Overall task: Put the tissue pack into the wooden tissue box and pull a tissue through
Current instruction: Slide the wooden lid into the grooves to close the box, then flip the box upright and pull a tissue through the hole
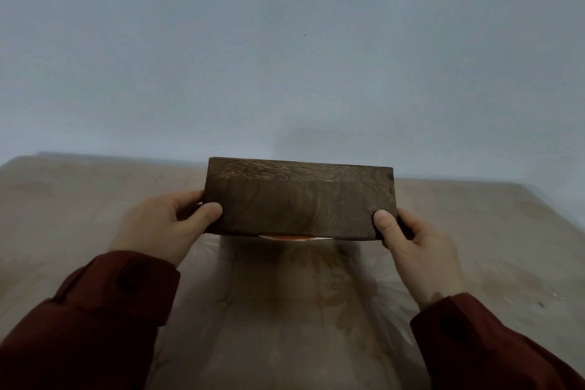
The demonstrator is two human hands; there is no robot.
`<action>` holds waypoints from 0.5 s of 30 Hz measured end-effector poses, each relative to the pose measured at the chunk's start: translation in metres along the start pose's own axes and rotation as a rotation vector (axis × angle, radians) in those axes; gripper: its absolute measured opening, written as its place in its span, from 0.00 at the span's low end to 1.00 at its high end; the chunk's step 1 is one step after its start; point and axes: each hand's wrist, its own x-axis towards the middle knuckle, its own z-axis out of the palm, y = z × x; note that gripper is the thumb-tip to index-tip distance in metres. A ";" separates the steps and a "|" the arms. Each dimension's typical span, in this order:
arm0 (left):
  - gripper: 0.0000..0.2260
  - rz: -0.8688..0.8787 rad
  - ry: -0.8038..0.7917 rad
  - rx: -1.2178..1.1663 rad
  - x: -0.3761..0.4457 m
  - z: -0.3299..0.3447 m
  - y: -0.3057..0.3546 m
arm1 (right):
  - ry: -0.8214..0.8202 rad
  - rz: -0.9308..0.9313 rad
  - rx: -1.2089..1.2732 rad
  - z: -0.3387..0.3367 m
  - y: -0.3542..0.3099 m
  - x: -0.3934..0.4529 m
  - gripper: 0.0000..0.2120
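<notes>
Beige table [95,199], dark grainy wooden box [299,199]

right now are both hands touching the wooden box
Touching. The head view shows the left hand and right hand gripping opposite ends of the wooden box, each thumb pressed flat on its near face.

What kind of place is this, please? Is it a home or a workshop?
Probably a room in a home, though little shows. A table with a floral cloth under clear plastic stands against a plain pale wall, and both hands hold a wooden tissue box. No tools are in view.
</notes>
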 end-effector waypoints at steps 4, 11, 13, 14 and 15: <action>0.11 -0.006 0.004 -0.035 0.001 0.000 0.003 | 0.014 -0.011 -0.009 -0.005 -0.007 0.004 0.12; 0.08 -0.009 0.015 -0.053 0.005 0.000 0.007 | 0.040 0.021 -0.052 -0.009 -0.004 0.010 0.13; 0.08 -0.001 0.012 -0.042 0.006 0.000 0.008 | 0.038 0.034 -0.056 -0.009 -0.003 0.012 0.14; 0.08 0.002 0.008 -0.040 0.007 0.000 0.008 | 0.033 0.039 -0.062 -0.010 -0.002 0.012 0.14; 0.08 0.002 0.003 -0.039 0.008 0.000 0.008 | 0.031 0.041 -0.066 -0.010 -0.002 0.013 0.15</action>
